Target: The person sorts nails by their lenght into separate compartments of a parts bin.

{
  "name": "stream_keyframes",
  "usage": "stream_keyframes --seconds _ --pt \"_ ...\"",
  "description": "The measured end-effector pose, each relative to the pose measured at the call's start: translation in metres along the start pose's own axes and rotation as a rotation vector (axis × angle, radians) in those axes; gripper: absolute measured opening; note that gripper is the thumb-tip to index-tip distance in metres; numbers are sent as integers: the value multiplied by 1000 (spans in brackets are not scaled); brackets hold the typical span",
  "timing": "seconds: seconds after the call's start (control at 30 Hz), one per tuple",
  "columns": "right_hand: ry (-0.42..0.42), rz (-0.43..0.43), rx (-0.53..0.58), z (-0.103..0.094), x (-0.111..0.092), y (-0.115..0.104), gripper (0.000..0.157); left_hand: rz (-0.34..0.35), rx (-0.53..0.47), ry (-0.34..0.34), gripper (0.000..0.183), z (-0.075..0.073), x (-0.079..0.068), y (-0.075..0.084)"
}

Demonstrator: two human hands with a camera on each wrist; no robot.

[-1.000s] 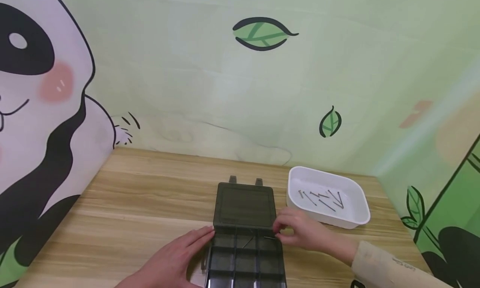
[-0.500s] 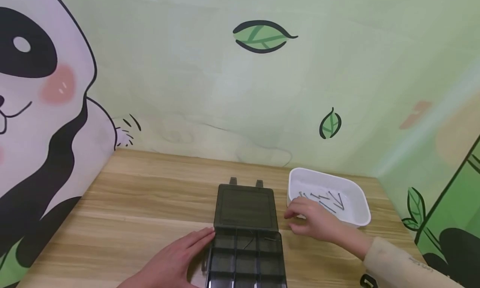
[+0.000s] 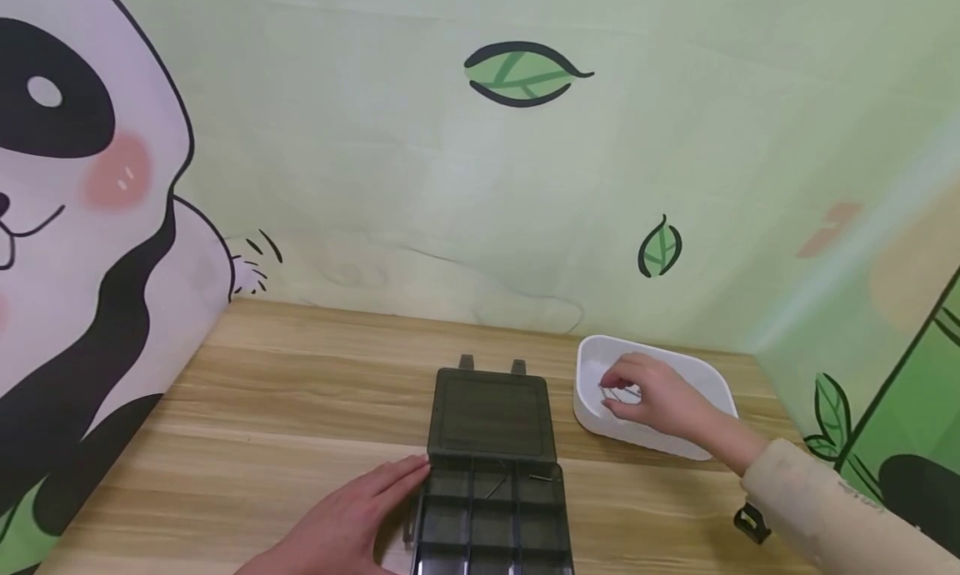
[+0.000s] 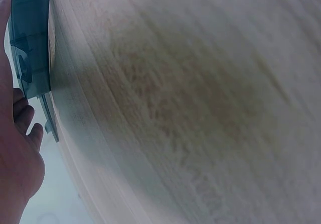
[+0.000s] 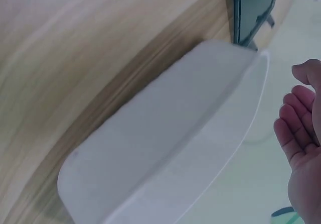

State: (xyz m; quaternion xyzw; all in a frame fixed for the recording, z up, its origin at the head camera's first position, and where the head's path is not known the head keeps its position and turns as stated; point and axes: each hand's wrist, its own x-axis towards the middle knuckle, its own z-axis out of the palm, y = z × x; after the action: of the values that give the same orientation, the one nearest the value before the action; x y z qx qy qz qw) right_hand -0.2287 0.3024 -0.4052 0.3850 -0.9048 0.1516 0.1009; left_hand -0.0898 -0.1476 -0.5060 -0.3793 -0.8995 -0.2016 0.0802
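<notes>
A dark translucent compartment box [image 3: 491,525] stands with its lid [image 3: 491,412] folded back. One thin metal nail [image 3: 495,485] lies in the top middle compartment, and a shorter one [image 3: 540,477] in the top right. My left hand [image 3: 352,508] rests along the box's left side, fingers extended to its hinge corner; in the left wrist view the hand [image 4: 17,143] is at the box wall. My right hand [image 3: 652,396] reaches over the white tray [image 3: 637,442], thumb and fingertips apart above several thin nails [image 3: 611,393], partly hidden by the hand. The right wrist view shows the curved fingers [image 5: 288,131] holding nothing.
The tray stands right of the box, near the back of the wooden table [image 3: 322,375]. A printed cloth [image 3: 360,142] with a panda and leaves hangs behind. Below the right sleeve, a small black device [image 3: 752,522] shows at the wrist.
My right hand has moved from the box's top right compartment rightward and back to over the tray, leaving a short nail in that compartment. The left hand has stayed in place.
</notes>
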Motion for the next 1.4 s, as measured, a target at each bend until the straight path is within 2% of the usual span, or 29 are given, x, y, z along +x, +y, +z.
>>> stream_keyframes --seconds 0.33,0.47,0.63,0.83,1.03,1.23,1.4 --pt "-142 175 0 -2 2 24 25 3 -2 0 121 2 0 -1" --pt "-182 220 -3 1 3 33 27 8 3 2 121 2 0 -1" --pt "-202 235 1 7 7 42 28 6 -4 -5 122 2 0 -1" --pt "-229 274 13 12 10 52 31 -29 -27 -39 125 0 0 1" --pt "-263 305 22 22 13 64 33 -28 -16 -36 124 0 0 0" --pt "-271 258 13 34 15 74 29 -55 -45 -63 124 -1 0 1" --pt "-278 250 27 42 17 79 24 -43 -41 -55 124 -1 0 1"
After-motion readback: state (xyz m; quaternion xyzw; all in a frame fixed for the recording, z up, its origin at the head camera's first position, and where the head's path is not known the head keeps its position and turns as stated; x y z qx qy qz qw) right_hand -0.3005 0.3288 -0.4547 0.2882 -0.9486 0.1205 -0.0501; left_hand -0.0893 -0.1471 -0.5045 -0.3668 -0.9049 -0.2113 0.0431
